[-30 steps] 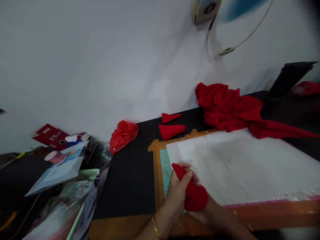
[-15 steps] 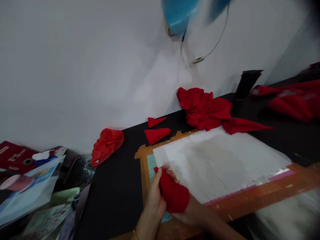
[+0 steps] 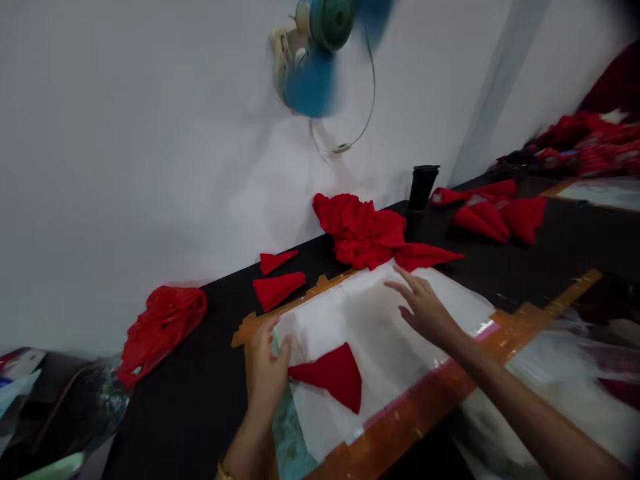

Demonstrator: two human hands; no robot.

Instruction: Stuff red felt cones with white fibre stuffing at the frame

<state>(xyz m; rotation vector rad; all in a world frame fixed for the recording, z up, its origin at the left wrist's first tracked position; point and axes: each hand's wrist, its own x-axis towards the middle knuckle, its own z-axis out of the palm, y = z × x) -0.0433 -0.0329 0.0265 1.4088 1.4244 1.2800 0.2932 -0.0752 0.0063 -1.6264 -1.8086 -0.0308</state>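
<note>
A red fabric cone [image 3: 333,375] lies flat on the white sheet [image 3: 380,320] that covers a board with an orange-taped border [image 3: 440,393]. My left hand [image 3: 267,365] rests at the sheet's left edge, its fingers at the cone's narrow tip; whether it pinches the tip is unclear. My right hand [image 3: 423,303] hovers open above the sheet's far side, fingers spread, pointing toward a crumpled heap of red cloth [image 3: 367,230]. A long red cone [image 3: 425,255] sticks out of that heap just beyond the fingertips.
Two small red cones [image 3: 277,277] lie on the black table behind the board. A red plastic bag [image 3: 160,323] sits at left. A black cup [image 3: 423,188] and more red cones [image 3: 493,213] stand at the back right. A blue fan [image 3: 320,53] spins overhead.
The red cone left both hands and now lies flat on the sheet. My right hand moved away toward the red heap. The view swung to the right.
</note>
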